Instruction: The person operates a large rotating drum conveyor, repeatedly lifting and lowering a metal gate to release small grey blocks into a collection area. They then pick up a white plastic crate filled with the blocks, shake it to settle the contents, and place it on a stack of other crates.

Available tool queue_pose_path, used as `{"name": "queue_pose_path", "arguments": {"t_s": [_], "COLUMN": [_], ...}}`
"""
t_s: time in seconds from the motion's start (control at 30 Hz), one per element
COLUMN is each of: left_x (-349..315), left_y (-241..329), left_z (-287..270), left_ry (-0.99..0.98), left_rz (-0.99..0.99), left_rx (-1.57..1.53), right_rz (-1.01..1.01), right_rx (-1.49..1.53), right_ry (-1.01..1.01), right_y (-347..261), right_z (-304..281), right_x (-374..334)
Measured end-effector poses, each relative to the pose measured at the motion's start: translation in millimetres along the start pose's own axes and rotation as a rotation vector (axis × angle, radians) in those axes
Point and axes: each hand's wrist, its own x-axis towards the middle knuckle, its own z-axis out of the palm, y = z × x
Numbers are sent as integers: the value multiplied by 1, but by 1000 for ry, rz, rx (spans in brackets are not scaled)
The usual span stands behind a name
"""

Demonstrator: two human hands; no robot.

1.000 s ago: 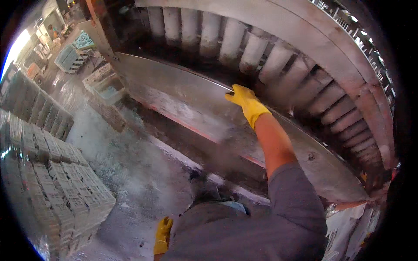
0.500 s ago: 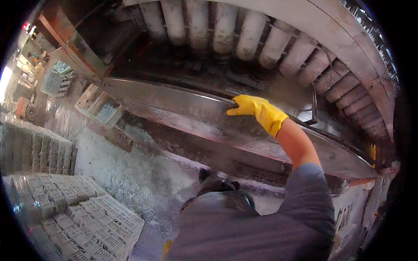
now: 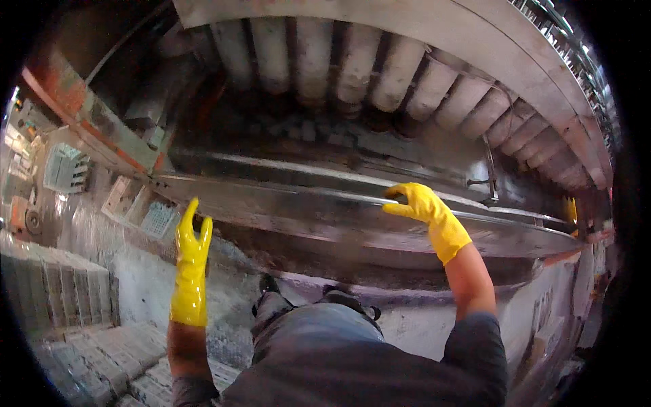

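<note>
My right hand [image 3: 428, 216], in a yellow rubber glove, is curled at the top edge of a long metal side panel [image 3: 291, 203], thumb in front and fingers over the rim. My left hand [image 3: 192, 264], in a wet, shiny yellow glove, is raised at the left with its fingers apart and nothing in them. It hangs in front of the panel's left end, nearest to a pale crate on the floor. Behind the panel lies a dark trough [image 3: 271, 129] with loose pale pieces in it; its bottom is too dim to make out.
A row of thick pale rollers [image 3: 359, 64] curves above the trough beneath a metal beam [image 3: 447, 24]. Stacked crates [image 3: 61, 285] stand at the lower left. An open crate [image 3: 139, 207] sits near the panel's left end. An upright bracket [image 3: 489, 173] stands behind the rim.
My left hand has come up into view at the left, fingers spread. My right hand has shifted slightly right and down in the picture, still at the rim. My view has moved too.
</note>
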Motion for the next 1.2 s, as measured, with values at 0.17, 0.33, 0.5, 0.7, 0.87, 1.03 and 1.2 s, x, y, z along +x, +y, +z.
{"name": "queue_pose_path", "arguments": {"t_s": [0.17, 0.33, 0.5, 0.7, 0.87, 1.03, 1.2], "left_x": [149, 221, 246, 250, 252, 257, 258], "left_y": [-41, -105, -148, -143, -166, -169, -181], "left_z": [8, 48, 77, 81, 86, 88, 99], "left_ry": [-261, -468, -413, -531, -516, -502, -519], "left_rz": [197, -68, -56, -154, -102, -119, -163], "left_rx": [90, 249, 27, -102, -182, -150, -200], "right_rz": [374, 1008, 992, 1034, 1069, 1098, 1096], "right_rx": [31, -48, -104, -114, -173, -243, -211], "right_ry": [315, 593, 865, 888, 792, 777, 752], "right_y": [-24, 6, 21, 20, 35, 21, 19], "right_z": [10, 33, 47, 50, 51, 45, 41], "right_x": [-7, 13, 10, 3, 6, 15, 14]}}
